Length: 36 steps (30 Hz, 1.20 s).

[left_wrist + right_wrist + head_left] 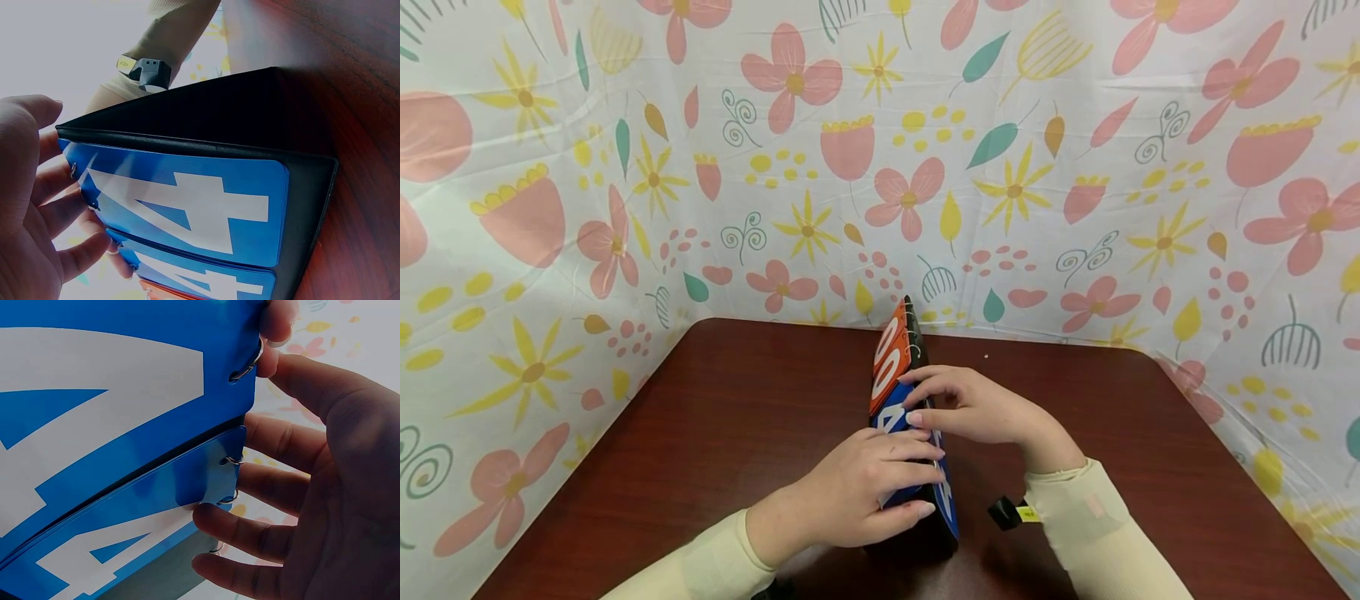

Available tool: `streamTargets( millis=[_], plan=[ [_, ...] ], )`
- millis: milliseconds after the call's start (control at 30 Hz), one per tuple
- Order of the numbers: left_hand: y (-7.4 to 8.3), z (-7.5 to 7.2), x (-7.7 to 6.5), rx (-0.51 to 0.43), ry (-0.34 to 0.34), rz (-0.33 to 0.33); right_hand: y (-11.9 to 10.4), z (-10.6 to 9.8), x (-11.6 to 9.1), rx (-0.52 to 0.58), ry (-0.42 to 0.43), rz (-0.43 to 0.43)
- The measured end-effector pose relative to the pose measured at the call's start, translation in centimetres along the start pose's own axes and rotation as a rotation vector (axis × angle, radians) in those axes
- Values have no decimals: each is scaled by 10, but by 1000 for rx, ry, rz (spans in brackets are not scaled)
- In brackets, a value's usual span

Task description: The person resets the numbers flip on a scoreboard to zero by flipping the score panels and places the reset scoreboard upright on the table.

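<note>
A tabletop flip scoreboard [891,367] stands tent-like on the table, seen nearly end-on in the head view. Blue cards [187,206] with a white 4 hang from metal rings along its top edge. Orange cards [887,358] with white digits hang at the far end. My left hand [868,483] lies over the near part of the ridge, fingers extended and thumb apart in the left wrist view. Across from it, my right hand [977,404] touches the top edge with gently bent fingers. Some right fingertips [212,519] lie near the rings of a smaller blue card [187,469].
The scoreboard's black base [306,181] rests on a dark reddish-brown table [760,392]. A flower-patterned curtain [910,167] hangs behind the table and along its sides. A black device with a yellow tag [1011,512] sits at my right wrist.
</note>
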<state>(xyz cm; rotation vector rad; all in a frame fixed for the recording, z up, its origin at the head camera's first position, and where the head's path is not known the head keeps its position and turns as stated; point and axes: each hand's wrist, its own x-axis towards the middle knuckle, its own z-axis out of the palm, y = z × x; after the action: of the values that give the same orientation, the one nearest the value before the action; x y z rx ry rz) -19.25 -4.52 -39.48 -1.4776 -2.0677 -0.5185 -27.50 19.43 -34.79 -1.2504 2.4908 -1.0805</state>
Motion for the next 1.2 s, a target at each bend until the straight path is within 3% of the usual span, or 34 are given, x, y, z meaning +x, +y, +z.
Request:
streamTargets(
  millis=[333,1200],
  plan=[
    [1,0,-1,-33,-9,-21,0,1,-1,3,0,10],
    [0,0,0,-8,-2,-4,-1,0,0,3,0,7]
  ],
)
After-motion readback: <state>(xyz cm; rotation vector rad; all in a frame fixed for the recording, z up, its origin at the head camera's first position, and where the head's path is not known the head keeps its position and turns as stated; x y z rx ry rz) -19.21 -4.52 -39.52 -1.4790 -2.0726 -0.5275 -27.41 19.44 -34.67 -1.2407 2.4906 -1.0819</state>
